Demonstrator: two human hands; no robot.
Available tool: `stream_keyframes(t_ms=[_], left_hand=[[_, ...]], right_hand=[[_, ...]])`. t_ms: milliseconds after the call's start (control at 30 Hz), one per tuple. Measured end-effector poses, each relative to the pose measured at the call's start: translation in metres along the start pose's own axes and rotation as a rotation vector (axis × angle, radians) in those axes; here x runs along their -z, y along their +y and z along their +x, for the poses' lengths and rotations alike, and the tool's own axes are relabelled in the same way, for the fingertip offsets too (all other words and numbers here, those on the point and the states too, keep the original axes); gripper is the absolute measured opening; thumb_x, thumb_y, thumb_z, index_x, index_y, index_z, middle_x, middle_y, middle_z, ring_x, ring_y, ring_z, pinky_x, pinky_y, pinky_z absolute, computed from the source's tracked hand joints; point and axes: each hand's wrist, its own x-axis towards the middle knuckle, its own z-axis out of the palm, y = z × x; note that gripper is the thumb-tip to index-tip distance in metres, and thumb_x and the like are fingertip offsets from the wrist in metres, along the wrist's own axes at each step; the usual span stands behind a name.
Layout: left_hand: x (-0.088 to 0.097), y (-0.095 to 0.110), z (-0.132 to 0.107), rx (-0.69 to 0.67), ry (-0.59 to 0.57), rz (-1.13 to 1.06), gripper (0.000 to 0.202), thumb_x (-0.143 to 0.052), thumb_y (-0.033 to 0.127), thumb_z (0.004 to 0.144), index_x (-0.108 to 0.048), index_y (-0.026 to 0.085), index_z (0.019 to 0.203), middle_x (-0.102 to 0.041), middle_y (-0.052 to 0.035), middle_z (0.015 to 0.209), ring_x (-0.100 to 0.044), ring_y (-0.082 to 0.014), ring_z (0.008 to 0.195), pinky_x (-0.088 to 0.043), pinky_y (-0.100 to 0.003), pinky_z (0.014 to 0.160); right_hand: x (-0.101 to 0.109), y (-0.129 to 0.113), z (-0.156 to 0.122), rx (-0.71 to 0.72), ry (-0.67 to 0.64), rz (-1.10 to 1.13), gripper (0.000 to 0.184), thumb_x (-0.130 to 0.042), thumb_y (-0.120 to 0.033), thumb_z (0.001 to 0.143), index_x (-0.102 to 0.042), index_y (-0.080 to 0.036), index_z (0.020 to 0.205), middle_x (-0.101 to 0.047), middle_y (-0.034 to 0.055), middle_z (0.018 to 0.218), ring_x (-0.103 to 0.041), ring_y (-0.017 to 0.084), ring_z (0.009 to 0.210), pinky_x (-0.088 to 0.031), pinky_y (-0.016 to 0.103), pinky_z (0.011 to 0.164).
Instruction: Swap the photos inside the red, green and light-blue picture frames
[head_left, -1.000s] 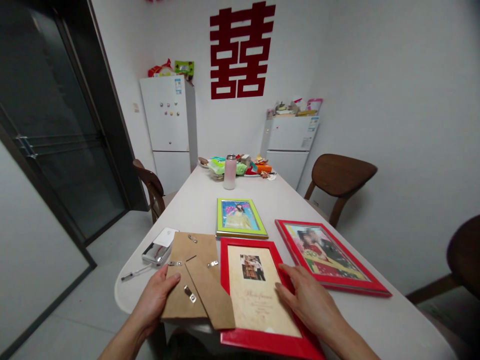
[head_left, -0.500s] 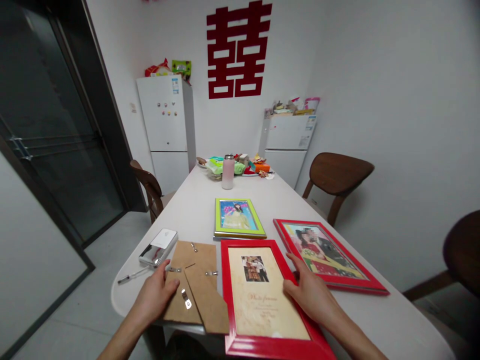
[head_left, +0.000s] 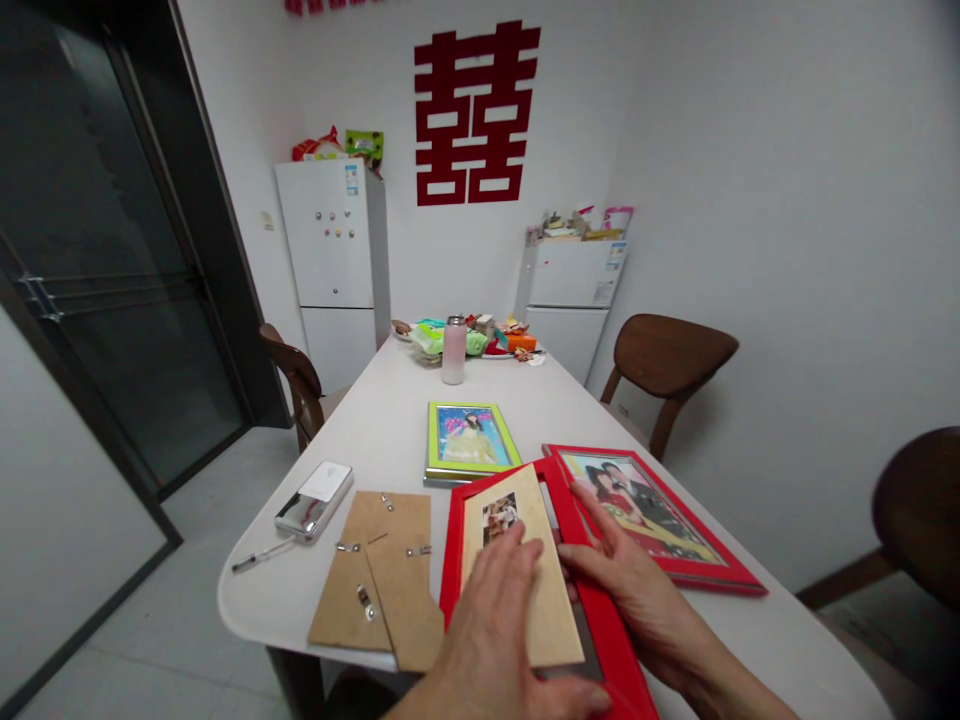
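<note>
My right hand (head_left: pixel 641 605) grips the right side of a red picture frame (head_left: pixel 619 655), thumb on top and some fingers hidden beneath. A cream paper insert (head_left: pixel 551 605) with a small printed photo lies tilted in the frame opening, its upper edge lifted out of line. My left hand (head_left: pixel 487 635) is laid over the lower left of this insert, fingers stretched out and touching it. To the left rests a brown backing board (head_left: pixel 349 580) with metal clips and a folded-down stand, partly behind my left arm.
A second red frame (head_left: pixel 701 575) holding a photo lies to the right, and a green frame (head_left: pixel 439 470) ahead. At left are a white and silver device (head_left: pixel 315 500) and a pen (head_left: pixel 259 557). Farther off stand a pink bottle (head_left: pixel 454 352) and snack packets (head_left: pixel 427 340). Chairs (head_left: pixel 675 350) flank the table.
My left hand has moved from beside the backing board onto the insert. The insert has shifted and turned askew in the frame. My right hand still holds the frame's right side.
</note>
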Motion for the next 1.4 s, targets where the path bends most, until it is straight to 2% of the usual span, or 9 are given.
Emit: stream_keyframes(t_ms=[100,200,400,533,633,867,1167,1300,1400], left_hand=[[-0.010,0.012,0.006,-0.209,0.005,0.051,0.062,-0.058,0.016,0.065,-0.035,0.011,0.122,-0.041,-0.0142,0.123,-0.037,-0.0272,0.111,-0.030,-0.038,0.094],[0.004,0.013,0.004,-0.256,0.117,0.097,0.052,-0.044,0.007,0.070,-0.036,0.014,0.120,-0.053,-0.0109,0.105,-0.048,-0.0218,0.096,-0.039,-0.033,0.084],[0.055,-0.019,-0.019,0.162,0.431,0.010,0.046,-0.047,0.014,0.069,-0.040,0.018,0.114,-0.050,-0.0051,0.091,-0.052,-0.0171,0.076,-0.045,-0.028,0.066],[0.066,-0.057,-0.041,0.375,0.454,-0.227,0.050,-0.049,0.017,0.065,-0.036,0.016,0.114,-0.047,-0.0033,0.091,-0.051,-0.0124,0.066,-0.045,-0.024,0.057],[0.063,-0.076,-0.052,0.432,0.437,-0.234,0.047,-0.047,0.014,0.062,-0.042,0.015,0.109,-0.047,-0.0021,0.088,-0.049,-0.0109,0.059,-0.044,-0.021,0.049],[0.061,-0.078,-0.058,0.297,0.272,0.210,0.041,-0.046,0.011,0.065,-0.049,0.018,0.106,-0.054,-0.0059,0.093,-0.052,-0.0203,0.080,-0.043,-0.032,0.071],[0.064,-0.078,-0.057,0.277,0.224,0.313,0.035,-0.045,0.015,0.070,-0.049,0.020,0.104,-0.056,-0.0056,0.094,-0.054,-0.0207,0.082,-0.044,-0.030,0.073],[0.065,-0.078,-0.057,0.267,0.226,0.337,0.033,-0.045,0.016,0.070,-0.050,0.021,0.102,-0.057,-0.0050,0.092,-0.055,-0.0202,0.079,-0.044,-0.030,0.072],[0.064,-0.078,-0.057,0.273,0.220,0.359,0.032,-0.045,0.017,0.070,-0.051,0.021,0.101,-0.057,-0.0055,0.092,-0.055,-0.0208,0.081,-0.045,-0.031,0.072]], right_hand=[[0.003,0.002,0.002,0.031,0.001,-0.041,0.088,-0.060,-0.030,0.064,-0.004,-0.023,0.132,-0.057,-0.0047,0.058,-0.053,0.010,0.046,-0.043,0.022,0.049],[0.014,0.008,0.009,0.044,0.049,-0.184,0.087,-0.059,-0.032,0.064,-0.006,-0.018,0.132,-0.053,-0.0064,0.053,-0.050,0.010,0.044,-0.038,0.019,0.043],[0.042,0.030,0.031,0.187,0.186,-0.818,0.063,-0.046,-0.034,0.066,-0.037,-0.004,0.121,-0.056,-0.0010,0.054,-0.054,0.016,0.051,-0.041,0.026,0.051],[0.053,0.047,0.041,0.259,0.223,-1.226,0.056,-0.039,-0.033,0.070,-0.045,0.001,0.115,-0.064,0.0138,0.082,-0.060,0.023,0.073,-0.042,0.031,0.066],[0.053,0.053,0.043,0.291,0.214,-1.359,0.049,-0.038,-0.029,0.072,-0.049,-0.002,0.112,-0.062,0.0172,0.094,-0.059,0.025,0.083,-0.042,0.031,0.072],[0.051,0.057,0.044,0.318,0.188,-1.518,0.038,-0.038,-0.026,0.075,-0.055,-0.007,0.104,-0.062,0.0165,0.094,-0.058,0.025,0.084,-0.042,0.033,0.072],[0.046,0.058,0.040,0.394,0.251,-1.527,0.032,-0.040,-0.028,0.075,-0.057,-0.015,0.098,-0.058,0.0133,0.099,-0.054,0.025,0.088,-0.042,0.036,0.073],[0.030,0.060,0.038,0.529,0.176,-1.382,0.034,-0.041,-0.027,0.074,-0.058,-0.012,0.099,-0.056,0.0134,0.102,-0.051,0.024,0.094,-0.041,0.036,0.080],[0.014,0.064,0.038,0.492,0.057,-1.193,0.036,-0.040,-0.028,0.074,-0.056,-0.010,0.102,-0.059,0.0123,0.099,-0.056,0.020,0.081,-0.043,0.032,0.076]])
